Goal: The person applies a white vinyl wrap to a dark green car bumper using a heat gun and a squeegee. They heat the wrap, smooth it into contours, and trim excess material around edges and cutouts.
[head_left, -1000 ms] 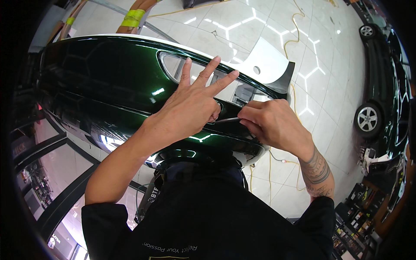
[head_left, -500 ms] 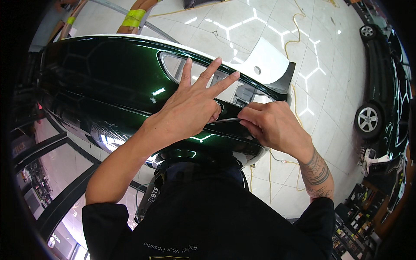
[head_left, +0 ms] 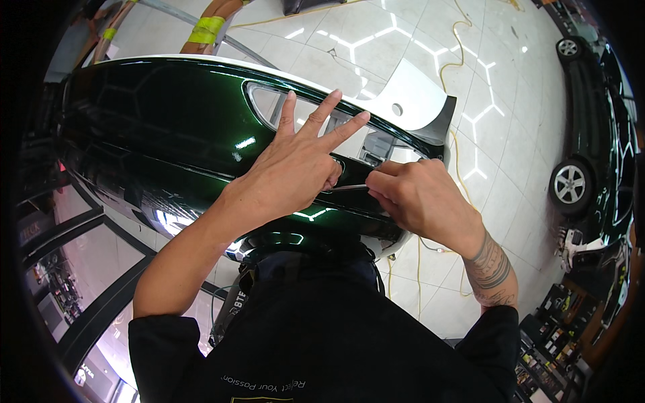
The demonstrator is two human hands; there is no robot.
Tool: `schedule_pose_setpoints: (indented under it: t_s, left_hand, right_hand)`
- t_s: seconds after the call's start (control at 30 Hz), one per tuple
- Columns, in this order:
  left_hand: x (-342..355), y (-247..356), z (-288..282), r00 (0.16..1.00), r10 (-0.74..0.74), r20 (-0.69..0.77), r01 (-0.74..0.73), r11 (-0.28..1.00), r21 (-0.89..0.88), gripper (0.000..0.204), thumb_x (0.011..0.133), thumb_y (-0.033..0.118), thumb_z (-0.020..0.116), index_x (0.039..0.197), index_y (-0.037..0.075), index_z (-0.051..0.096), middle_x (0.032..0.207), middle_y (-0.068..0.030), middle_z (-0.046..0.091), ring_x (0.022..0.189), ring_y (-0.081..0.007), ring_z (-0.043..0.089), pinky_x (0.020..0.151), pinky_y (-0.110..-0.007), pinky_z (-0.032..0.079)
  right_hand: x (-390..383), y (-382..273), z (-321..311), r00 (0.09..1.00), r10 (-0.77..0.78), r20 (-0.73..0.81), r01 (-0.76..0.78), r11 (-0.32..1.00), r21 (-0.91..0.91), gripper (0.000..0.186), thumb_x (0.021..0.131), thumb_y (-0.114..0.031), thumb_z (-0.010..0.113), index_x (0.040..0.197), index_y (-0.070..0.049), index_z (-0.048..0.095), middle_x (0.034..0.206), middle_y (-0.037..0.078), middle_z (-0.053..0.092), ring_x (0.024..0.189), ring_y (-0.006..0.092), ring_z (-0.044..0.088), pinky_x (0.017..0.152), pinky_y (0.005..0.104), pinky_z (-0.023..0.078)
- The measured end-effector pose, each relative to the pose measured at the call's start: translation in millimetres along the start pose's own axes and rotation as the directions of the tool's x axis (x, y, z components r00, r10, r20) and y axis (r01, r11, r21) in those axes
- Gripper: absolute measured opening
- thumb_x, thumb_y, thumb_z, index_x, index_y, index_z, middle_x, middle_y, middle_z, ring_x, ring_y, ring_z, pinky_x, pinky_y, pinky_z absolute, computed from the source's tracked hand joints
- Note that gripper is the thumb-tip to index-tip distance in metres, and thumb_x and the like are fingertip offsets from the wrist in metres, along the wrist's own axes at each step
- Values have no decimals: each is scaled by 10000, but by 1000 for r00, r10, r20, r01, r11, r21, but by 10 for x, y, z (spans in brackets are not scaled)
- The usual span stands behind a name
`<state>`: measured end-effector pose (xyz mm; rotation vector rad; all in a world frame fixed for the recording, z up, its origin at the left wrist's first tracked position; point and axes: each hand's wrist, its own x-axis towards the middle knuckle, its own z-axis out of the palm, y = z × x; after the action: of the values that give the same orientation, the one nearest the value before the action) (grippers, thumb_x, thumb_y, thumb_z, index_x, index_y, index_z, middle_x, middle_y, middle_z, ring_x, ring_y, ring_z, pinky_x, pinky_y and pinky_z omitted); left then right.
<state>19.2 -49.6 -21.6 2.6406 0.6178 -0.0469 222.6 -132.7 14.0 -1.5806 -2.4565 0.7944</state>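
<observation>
A glossy dark green car bumper [head_left: 181, 121] stretches across in front of me, with long openings in its face. My left hand [head_left: 282, 168] is over it, three fingers spread beside an opening. Its index finger is bent down to the surface; the thumb is hidden, and I cannot make out what it pinches. Close by on the right, my right hand [head_left: 423, 195] is closed, with thumb and index finger pinched at the end of a thin, pale-edged strip [head_left: 351, 187]. This strip runs along the bumper between both hands. Whether it is loose film or a bright edge is unclear.
Padded stand arms with yellow-green tape [head_left: 205, 30] show behind the bumper, whose white inner side [head_left: 416, 101] faces the tiled floor. A yellow cord [head_left: 463, 47] trails over the tiles. A dark car [head_left: 591, 154] stands at right, shelves of goods [head_left: 554, 329] below it.
My right hand has shifted very slightly left, its pinched fingertips turned lower over the strip. My left hand stays almost where it was.
</observation>
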Motion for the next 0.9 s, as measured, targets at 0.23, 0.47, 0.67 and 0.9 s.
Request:
schedule_pose_setpoints:
  t_s: [0.23, 0.47, 0.67, 0.9]
  left_hand:
    - [4, 2, 2, 1000, -6, 11, 6, 1000, 6, 119, 751, 95, 769, 667, 150, 706, 1593, -15, 272, 1499, -352, 85, 1120, -729, 95]
    - [2, -1, 7, 1000, 0, 7, 0, 1000, 9, 124, 751, 90, 766, 661, 145, 701, 1593, -17, 272, 1499, -348, 88, 1122, -726, 98]
    - [-1, 11, -5, 1000, 5, 2, -5, 1000, 15, 116, 751, 99, 766, 663, 146, 708, 1590, -21, 278, 1497, -348, 97, 1126, -721, 95]
    - [3, 9, 3, 1000, 2, -3, -2, 1000, 2, 102, 747, 109, 766, 665, 143, 715, 1586, -23, 286, 1494, -353, 109, 1125, -722, 94]
  right_hand:
    - [1, -42, -12, 999, 5, 37, -7, 998, 63, 98, 790, -27, 680, 775, 2, 587, 781, 118, 645, 650, 334, 626, 577, 415, 491]
    - [21, -30, -27, 997, -3, 80, -4, 996, 88, 114, 801, -34, 671, 764, 10, 573, 805, 127, 648, 671, 345, 623, 601, 422, 496]
    - [16, -14, -30, 997, -24, 72, 18, 996, 85, 117, 799, -36, 674, 767, 11, 573, 813, 125, 649, 680, 350, 622, 609, 422, 498]
    - [28, -11, -43, 996, -14, 91, 9, 999, 52, 126, 791, -43, 688, 772, 12, 576, 863, 117, 674, 700, 343, 634, 623, 410, 511]
